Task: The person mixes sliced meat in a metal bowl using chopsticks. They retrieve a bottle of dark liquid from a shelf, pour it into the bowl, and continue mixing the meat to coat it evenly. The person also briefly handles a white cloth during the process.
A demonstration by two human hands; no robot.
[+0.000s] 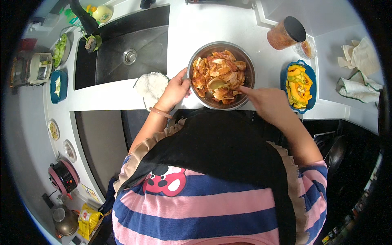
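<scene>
A round stainless steel bowl (pixel 251 72) stands close to the front edge of the white counter. Inside it lie meat slices (pixel 225 69) coated in reddish-brown marinade, among paler slices. My left hand (pixel 178 87) grips the bowl's left rim, thumb on the outer side. Over the right rim reaches my right hand (pixel 265 101), its index finger pointing into the meat and the other fingers curled under. A smooth, olive-yellow oval piece (pixel 216 83) lies left of that fingertip; it may be a spoon's head. Whether my right hand holds a handle is hidden.
A blue dish (pixel 283 75) of sliced pumpkin (pixel 298 85) stands right of the bowl, below a black-lidded jar (pixel 286 33). A white cloth (pixel 151 88) lies by my left wrist. The black sink (pixel 134 46) is at left, with a dark faucet (pixel 84 16) over it.
</scene>
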